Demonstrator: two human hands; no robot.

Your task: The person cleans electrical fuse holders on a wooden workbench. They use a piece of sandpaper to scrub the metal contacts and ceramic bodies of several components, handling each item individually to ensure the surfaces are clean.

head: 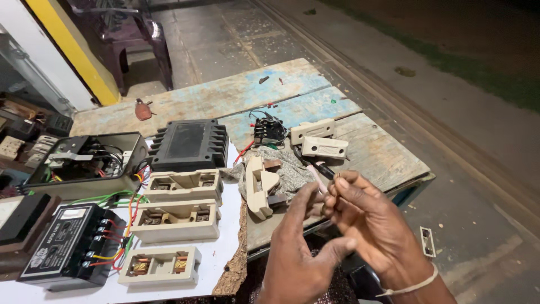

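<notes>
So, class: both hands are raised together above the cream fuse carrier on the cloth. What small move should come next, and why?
Probably lower the thin wire pinched by the right hand and left hand toward the cream fuse carrier, since it lies just below the fingers.

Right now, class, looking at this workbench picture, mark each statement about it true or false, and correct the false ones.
1. Three cream fuse bases lie in a column on the white sheet. True.
2. The left hand and right hand are raised together, fingertips meeting over something thin. True.
3. The black ribbed cover lies on the ground. False: it rests on the wooden table.
4. The right wrist is bare. False: a pale band circles it.
5. A cream fuse carrier lies on a grey cloth. True.
</notes>
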